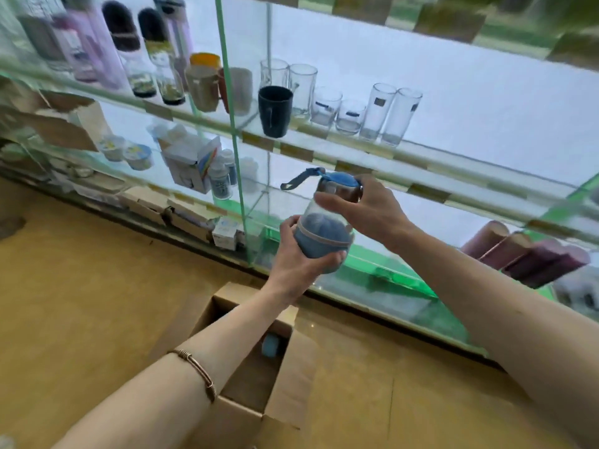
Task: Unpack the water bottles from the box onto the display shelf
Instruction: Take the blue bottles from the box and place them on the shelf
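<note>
both hands grip a water bottle (pixel 325 222); box (pixel 285 393) holds perhaps another.

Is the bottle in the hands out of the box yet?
Out. Both hands hold the bottle up before the shelf, well above the open box.

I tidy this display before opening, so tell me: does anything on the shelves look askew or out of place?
One thing: the white carton on the lower-left shelf leans at a slant, its top flap open, unlike the upright glasses above. The water bottle is tilted only because both hands hold it. No spills or breakage show.
</note>
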`<state>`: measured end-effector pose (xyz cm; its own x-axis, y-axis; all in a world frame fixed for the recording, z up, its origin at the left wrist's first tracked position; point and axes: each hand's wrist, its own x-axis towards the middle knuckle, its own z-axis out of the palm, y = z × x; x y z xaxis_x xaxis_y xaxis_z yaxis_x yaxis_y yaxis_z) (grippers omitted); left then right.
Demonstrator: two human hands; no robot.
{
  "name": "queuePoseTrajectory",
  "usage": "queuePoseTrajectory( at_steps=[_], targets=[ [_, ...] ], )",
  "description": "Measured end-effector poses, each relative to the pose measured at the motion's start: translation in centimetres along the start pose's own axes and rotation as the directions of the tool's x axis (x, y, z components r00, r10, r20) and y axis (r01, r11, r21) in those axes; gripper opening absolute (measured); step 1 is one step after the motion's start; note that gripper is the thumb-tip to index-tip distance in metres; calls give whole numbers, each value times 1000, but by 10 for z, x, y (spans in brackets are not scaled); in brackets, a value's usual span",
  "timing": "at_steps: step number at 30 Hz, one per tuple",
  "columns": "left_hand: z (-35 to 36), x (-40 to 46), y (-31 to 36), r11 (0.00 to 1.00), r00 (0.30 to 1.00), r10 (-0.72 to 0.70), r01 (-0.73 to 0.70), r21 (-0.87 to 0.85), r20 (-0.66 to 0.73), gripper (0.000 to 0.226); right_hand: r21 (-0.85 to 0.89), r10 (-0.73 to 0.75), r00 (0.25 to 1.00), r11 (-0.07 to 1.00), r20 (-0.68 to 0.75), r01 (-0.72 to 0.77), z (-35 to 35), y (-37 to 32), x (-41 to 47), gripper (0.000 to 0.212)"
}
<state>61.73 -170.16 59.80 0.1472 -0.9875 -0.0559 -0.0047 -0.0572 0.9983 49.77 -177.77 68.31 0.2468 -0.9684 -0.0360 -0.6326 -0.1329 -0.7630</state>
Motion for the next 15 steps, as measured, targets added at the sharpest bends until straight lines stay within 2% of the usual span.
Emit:
queuePoseTrajectory(
  at_steps=[9,15],
  targets=[
    [125,-7,91,977,976,210,-206,-64,66,74,-87,-106,980,992,-171,92,-163,3,-46,52],
    [210,-8,134,955,947,297,-292,-52,125,82,-110,-154,954,985,-259,130,-259,23,-79,53]
  ],
)
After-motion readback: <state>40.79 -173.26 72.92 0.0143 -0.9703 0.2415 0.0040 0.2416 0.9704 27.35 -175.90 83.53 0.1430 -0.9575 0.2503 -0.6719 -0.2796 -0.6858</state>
